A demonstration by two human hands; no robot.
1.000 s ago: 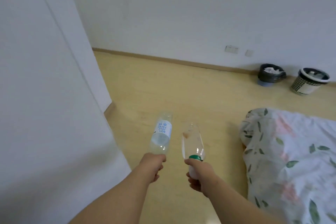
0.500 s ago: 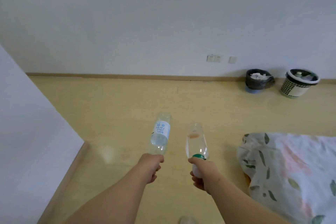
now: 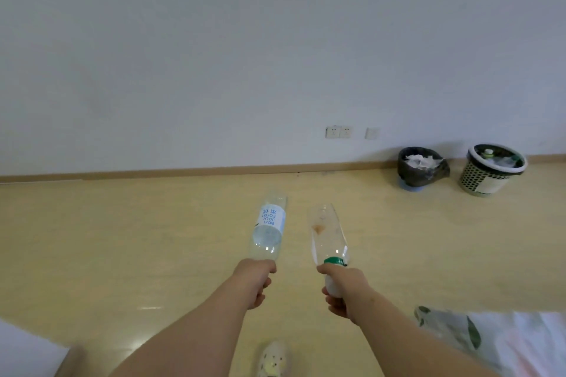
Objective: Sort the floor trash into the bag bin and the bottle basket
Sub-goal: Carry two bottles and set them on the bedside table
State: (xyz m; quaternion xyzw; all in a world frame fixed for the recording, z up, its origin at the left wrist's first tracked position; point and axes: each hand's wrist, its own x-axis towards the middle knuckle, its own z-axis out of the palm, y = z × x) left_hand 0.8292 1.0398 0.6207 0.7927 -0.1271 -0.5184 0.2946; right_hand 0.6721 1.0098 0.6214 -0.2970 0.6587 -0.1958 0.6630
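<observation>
My left hand grips the neck end of a clear bottle with a pale blue label, its base pointing away from me. My right hand grips a second clear bottle with a green band near its neck and a brown stain inside. Both bottles are held out over the wooden floor. Against the far wall stands a bin lined with a black bag, holding crumpled paper. Right of it is a perforated basket with bottles inside.
A floral quilt lies on the floor at the lower right. A slippered foot shows at the bottom edge. A white panel corner sits at the lower left. A white wall with sockets lies ahead beyond open floor.
The view has swung right and forward: the white panel slid off to the left and the bin and basket look larger and nearer. Both hands keep the same grip on their bottles.
</observation>
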